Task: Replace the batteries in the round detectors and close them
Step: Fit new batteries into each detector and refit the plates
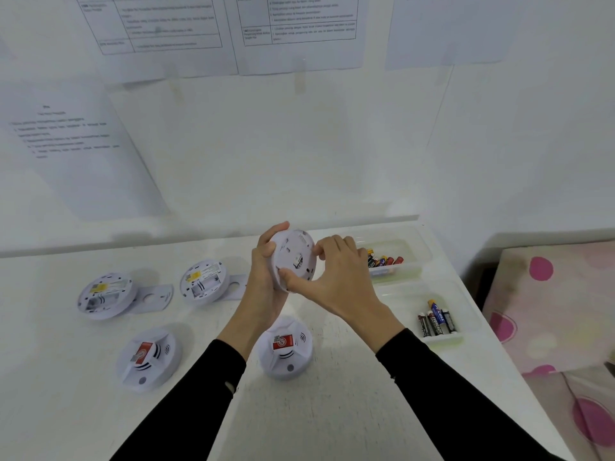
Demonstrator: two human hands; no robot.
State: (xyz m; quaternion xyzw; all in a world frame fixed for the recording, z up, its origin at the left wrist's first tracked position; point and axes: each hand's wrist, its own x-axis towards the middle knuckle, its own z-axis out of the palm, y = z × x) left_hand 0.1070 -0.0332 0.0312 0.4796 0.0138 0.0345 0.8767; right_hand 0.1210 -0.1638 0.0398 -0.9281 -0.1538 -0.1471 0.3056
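Head view: a round white detector is held up above the table, tilted, its back facing the camera. The left hand curls round its far rim, and the right hand pinches the near edge between thumb and fingertips (a twisting hold, I judge). It looks light, rigid and smooth, so it is best taken by the rim, clear of the opening in the back. Two open detectors lie back-up at the left, and battery trays sit at the right.
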